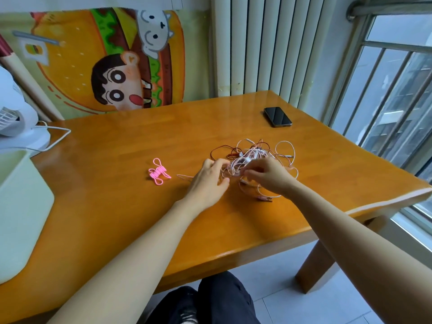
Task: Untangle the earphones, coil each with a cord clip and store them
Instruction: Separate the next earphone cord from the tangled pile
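A tangle of earphones point(258, 152), pale pink, white and dark red cords, lies on the wooden table point(131, 160) right of centre. My left hand point(208, 182) rests at the tangle's left edge, its fingertips touching the pink loops. My right hand point(268, 175) reaches in from the right and pinches a pink cord near the tangle's middle. One pink strand point(184, 176) trails out to the left under my left hand. A bright pink coiled cord clip point(159, 171) lies apart on the table, left of both hands.
A black phone point(277, 116) lies face up at the table's far right. A white box point(21, 206) and a white fan with its cable point(58, 136) stand at the left edge. Beyond are a radiator and a barred window.
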`<state>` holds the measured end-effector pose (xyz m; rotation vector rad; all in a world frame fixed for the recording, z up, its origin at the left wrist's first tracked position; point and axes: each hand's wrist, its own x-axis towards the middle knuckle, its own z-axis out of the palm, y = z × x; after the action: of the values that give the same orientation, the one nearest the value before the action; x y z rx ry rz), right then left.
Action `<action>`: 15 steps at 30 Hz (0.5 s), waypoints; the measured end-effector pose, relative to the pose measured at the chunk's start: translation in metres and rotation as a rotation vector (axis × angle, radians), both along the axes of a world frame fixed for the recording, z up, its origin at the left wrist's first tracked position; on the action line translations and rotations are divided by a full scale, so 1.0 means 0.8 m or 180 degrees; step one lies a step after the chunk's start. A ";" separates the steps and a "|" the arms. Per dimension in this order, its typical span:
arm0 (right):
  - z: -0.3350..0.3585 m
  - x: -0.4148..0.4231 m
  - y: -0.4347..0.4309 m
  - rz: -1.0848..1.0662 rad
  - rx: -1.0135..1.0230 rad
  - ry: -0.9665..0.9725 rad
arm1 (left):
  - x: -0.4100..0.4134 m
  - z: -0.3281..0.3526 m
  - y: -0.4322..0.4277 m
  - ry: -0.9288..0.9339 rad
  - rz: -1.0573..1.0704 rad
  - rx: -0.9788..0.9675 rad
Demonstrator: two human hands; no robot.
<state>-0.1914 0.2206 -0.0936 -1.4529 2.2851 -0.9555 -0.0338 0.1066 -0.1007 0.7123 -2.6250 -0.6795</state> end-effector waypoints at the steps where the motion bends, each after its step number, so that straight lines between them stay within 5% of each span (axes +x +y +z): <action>1: 0.001 0.000 0.002 0.0287 0.0191 -0.0073 | -0.003 -0.001 -0.004 0.0018 -0.0013 0.0045; 5: 0.014 -0.008 0.013 0.0675 0.0669 -0.0363 | -0.019 -0.008 -0.017 -0.0360 -0.0248 0.0195; 10: 0.028 -0.023 -0.001 -0.1188 -0.0866 0.0072 | -0.036 -0.017 -0.012 -0.0531 -0.0635 -0.0173; 15: -0.001 -0.020 -0.027 -0.1027 0.0821 0.0105 | -0.040 -0.006 0.002 -0.0058 -0.0998 0.0299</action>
<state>-0.2070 0.1990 -0.0943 -1.0242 2.6042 -0.6829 -0.0654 0.1084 -0.1053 0.3327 -2.7650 -0.8907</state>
